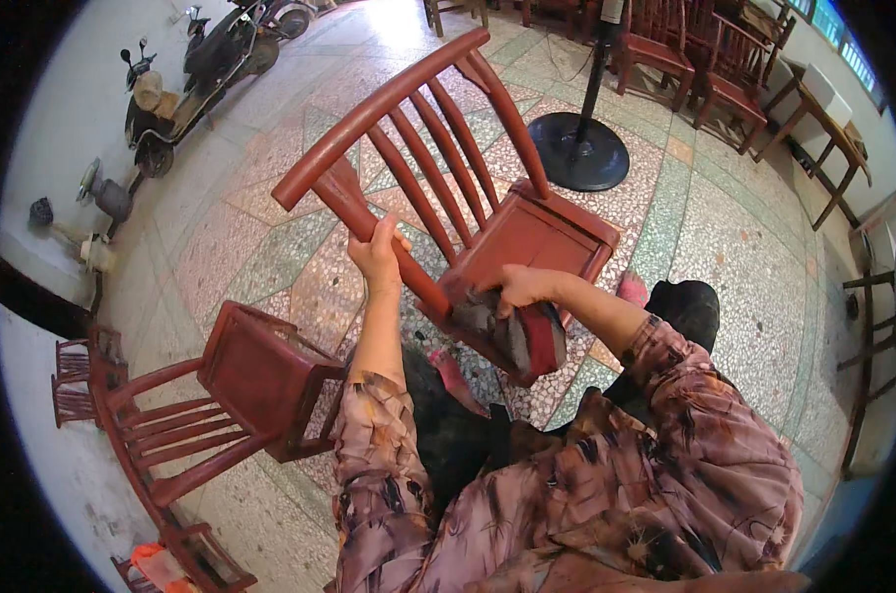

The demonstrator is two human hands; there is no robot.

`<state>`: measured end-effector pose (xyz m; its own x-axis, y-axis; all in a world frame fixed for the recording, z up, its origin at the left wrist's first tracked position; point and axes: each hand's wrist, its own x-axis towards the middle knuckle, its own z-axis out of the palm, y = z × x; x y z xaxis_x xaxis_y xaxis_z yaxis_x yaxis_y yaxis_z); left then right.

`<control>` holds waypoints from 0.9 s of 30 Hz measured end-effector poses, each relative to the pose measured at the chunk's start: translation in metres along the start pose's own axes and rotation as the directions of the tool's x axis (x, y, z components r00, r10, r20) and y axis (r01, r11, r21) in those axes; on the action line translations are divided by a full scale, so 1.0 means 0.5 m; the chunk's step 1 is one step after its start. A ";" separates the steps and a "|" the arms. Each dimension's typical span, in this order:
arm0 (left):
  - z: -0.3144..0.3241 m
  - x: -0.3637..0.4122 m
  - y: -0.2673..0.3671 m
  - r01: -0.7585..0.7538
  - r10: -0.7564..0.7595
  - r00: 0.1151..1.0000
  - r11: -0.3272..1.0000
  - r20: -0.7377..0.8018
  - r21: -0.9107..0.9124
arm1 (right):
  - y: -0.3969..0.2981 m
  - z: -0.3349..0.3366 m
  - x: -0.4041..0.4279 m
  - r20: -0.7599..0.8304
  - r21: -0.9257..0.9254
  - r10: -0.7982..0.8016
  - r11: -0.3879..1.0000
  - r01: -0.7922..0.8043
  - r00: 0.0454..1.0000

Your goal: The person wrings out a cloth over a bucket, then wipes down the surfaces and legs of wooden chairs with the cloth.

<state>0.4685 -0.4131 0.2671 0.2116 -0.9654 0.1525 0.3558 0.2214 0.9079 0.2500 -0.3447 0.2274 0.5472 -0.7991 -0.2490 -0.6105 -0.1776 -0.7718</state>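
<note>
A red-brown wooden chair (533, 233) with a slatted back stands tilted before me. My left hand (377, 256) is closed around one side post of its backrest. At the near edge of the seat, my right hand (522, 289) holds a grey and red cloth (540, 337) against the wood. The fingers of that hand are partly hidden in the cloth's folds. Beyond the chair is the round black base (580, 152) of a pole stand. A second red-brown wooden chair (259, 370) stands to the left.
Motor scooters (189, 96) are parked along the left wall. More wooden chairs (655, 48) stand at the back right, near a wooden table or bench frame (826, 122). Small chairs (74, 382) and an orange item (159, 567) are at the lower left. The floor (744, 259) is patterned terrazzo.
</note>
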 end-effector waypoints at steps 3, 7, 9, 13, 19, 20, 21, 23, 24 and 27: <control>0.004 0.003 0.004 -0.012 0.012 1.000 1.000 0.008 0.018 | -0.061 -0.015 0.043 -0.063 0.118 -0.069 0.990 0.076 0.996; 0.003 0.007 0.003 -0.061 0.062 0.998 0.998 0.033 -0.029 | -0.048 0.034 0.144 -0.453 0.054 -0.275 0.941 0.333 0.848; 0.009 0.008 0.000 -0.030 0.031 0.999 1.000 0.036 -0.009 | 0.014 0.075 0.178 -0.459 0.110 -0.249 0.937 0.333 0.853; 0.010 0.008 -0.003 -0.015 0.017 0.999 0.999 0.042 -0.033 | 0.064 0.132 0.191 -0.366 0.064 -0.200 0.969 0.239 0.909; 0.005 0.002 -0.003 0.008 -0.009 1.000 1.000 0.025 0.026 | 0.057 0.139 0.119 -0.445 0.003 -0.237 0.964 0.267 0.863; 0.004 0.004 -0.001 0.000 0.000 1.000 1.000 0.020 0.003 | 0.056 0.140 0.103 -0.448 0.016 -0.185 0.976 0.215 0.875; 0.007 0.004 0.001 -0.005 0.006 1.000 1.000 0.020 -0.024 | 0.056 0.140 0.081 -0.454 0.028 -0.128 0.987 0.158 0.882; 0.011 0.008 -0.003 0.029 -0.029 0.999 0.999 0.014 -0.035 | 0.080 0.152 0.041 -0.499 -0.086 -0.200 0.980 0.181 0.843; 0.013 0.009 -0.003 0.012 -0.012 1.000 0.999 -0.001 -0.044 | 0.089 0.160 0.021 -0.511 -0.203 -0.294 0.954 0.219 0.808; 0.011 0.006 -0.008 -0.003 0.002 1.000 0.999 -0.028 -0.041 | 0.070 0.178 -0.070 -0.406 -0.303 -0.258 0.943 0.137 0.877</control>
<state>0.4625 -0.4174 0.2661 0.2379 -0.9607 0.1431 0.3925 0.2299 0.8906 0.2606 -0.2719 0.1567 0.4052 -0.8878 0.2180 -0.6742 -0.4513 -0.5846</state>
